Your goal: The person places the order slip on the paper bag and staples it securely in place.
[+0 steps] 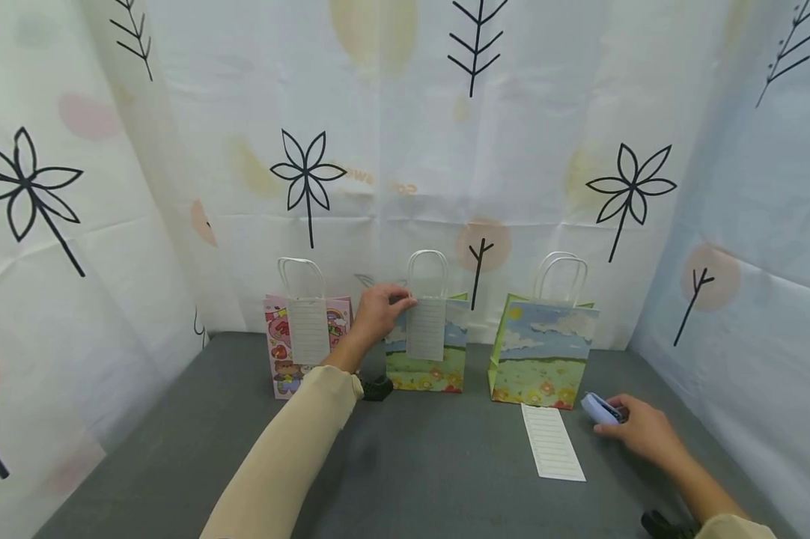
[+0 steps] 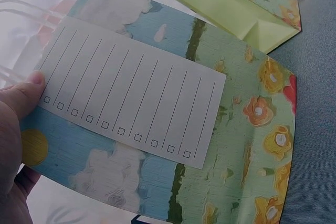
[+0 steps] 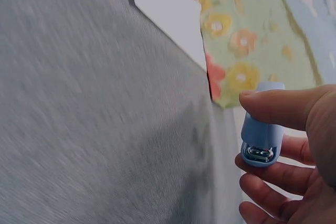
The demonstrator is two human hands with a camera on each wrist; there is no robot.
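My left hand (image 1: pixel 378 311) pinches the top edge of a lined checklist (image 1: pixel 425 329) against the rim of the middle gift bag (image 1: pixel 394 374). In the left wrist view the thumb lies on the checklist (image 2: pixel 131 93) beside the bag's white handles, and the other fingers are mostly hidden behind the bag. My right hand (image 1: pixel 647 430) holds a small light blue stapler (image 1: pixel 600 409) near the right gift bag (image 1: pixel 546 352). The right wrist view shows the stapler (image 3: pixel 261 132) between thumb and fingers, its metal end facing the camera.
A pink gift bag (image 1: pixel 280 374) stands at left with a checklist (image 1: pixel 308 329) on its front. One more checklist (image 1: pixel 553 445) lies on the grey table (image 1: pixel 432 464) in front of the right bag. Patterned cloth (image 1: pixel 391 150) hangs behind and at both sides.
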